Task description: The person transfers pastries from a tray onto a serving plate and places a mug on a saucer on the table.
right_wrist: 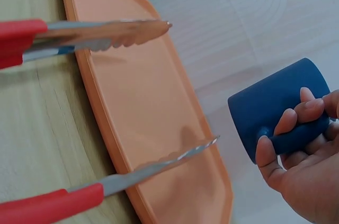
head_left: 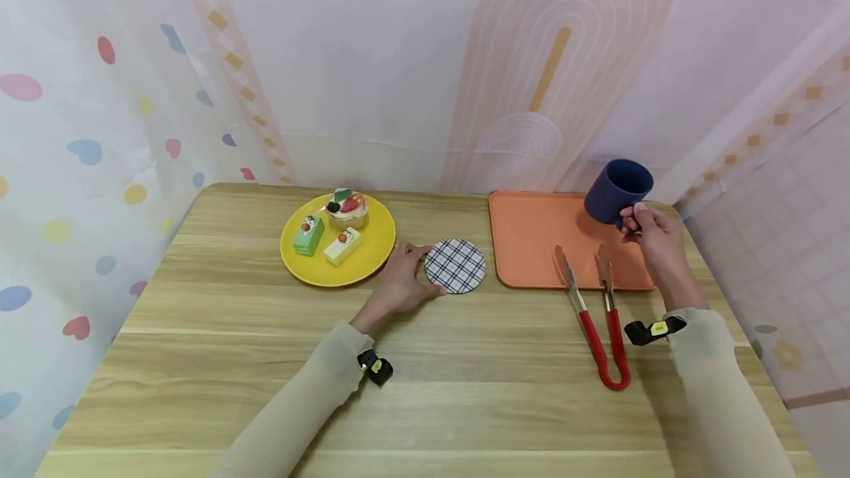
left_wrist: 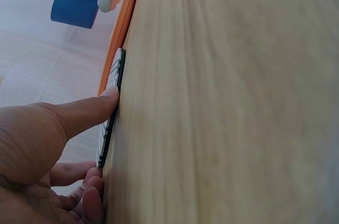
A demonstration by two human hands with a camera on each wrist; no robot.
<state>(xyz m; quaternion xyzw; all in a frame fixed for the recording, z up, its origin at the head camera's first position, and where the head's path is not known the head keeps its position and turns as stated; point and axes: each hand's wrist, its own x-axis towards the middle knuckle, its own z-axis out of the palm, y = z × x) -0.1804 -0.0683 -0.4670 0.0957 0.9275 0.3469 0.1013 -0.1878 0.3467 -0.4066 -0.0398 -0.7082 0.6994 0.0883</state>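
Note:
A round coaster (head_left: 455,265) with a black-and-white plaid top lies on the wooden table. My left hand (head_left: 401,279) holds its left edge between thumb and fingers; in the left wrist view the thumb (left_wrist: 92,112) touches the near rim. A dark blue mug (head_left: 617,190) hangs in the air above the back right of the orange tray (head_left: 531,242). My right hand (head_left: 654,234) grips its handle, fingers curled round it in the right wrist view (right_wrist: 304,144). Red-handled metal tongs (head_left: 600,330) rest spread apart, tips on the tray, below the mug.
A yellow plate (head_left: 319,274) to the left bears a green cake slice (head_left: 308,236), a white cake slice (head_left: 342,246) and a fruit-topped dessert cup (head_left: 347,209). Patterned cloth (head_left: 372,65) hangs behind the wooden table (head_left: 465,389) and along both sides.

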